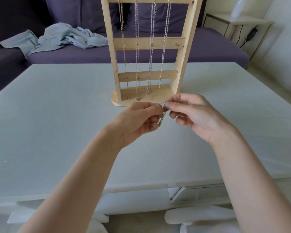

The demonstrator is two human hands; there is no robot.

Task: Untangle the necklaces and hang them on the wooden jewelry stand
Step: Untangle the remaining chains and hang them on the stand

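Your left hand (138, 118) and right hand (193, 113) both pinch 1 bunched necklace (162, 117) mid-frame, below the wooden stand (148, 43).

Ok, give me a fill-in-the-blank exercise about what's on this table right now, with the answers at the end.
1. The pale wooden jewelry stand has ____ silver necklaces hanging from its top bar.
2. The left hand and the right hand both pinch one short silver ____ between them.
3. The crumpled light blue cloth lies on the ____ sofa behind the light grey table.

Missing words: four; chain; purple
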